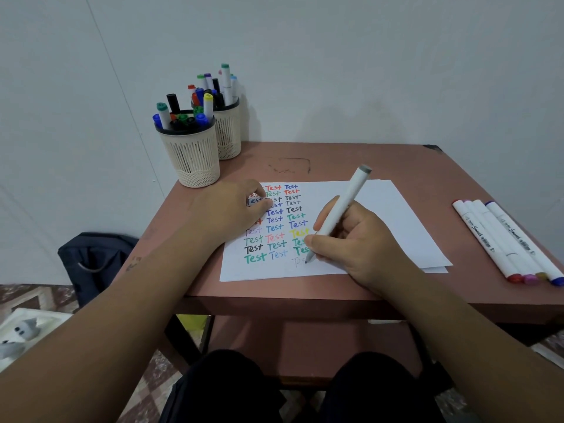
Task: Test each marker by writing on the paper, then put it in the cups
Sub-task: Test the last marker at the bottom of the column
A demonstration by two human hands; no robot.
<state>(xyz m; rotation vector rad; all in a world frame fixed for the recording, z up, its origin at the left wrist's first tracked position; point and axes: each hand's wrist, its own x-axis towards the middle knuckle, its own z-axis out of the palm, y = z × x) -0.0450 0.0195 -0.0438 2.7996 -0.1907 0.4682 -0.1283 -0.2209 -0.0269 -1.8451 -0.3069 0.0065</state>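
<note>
While two cups [195, 154] held markers [200, 99], the right hand [360, 242] gripped a grey marker [341, 209] on "Test"-covered paper [381, 215]; the left hand [232, 212] seemingly pressed it, fingers curled.

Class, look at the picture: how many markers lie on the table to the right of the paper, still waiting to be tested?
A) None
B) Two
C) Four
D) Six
C: four white-bodied markers lie side by side on the table to the right of the paper, their near caps red, purple, olive and blue, while the right hand writes with a grey marker.
</note>
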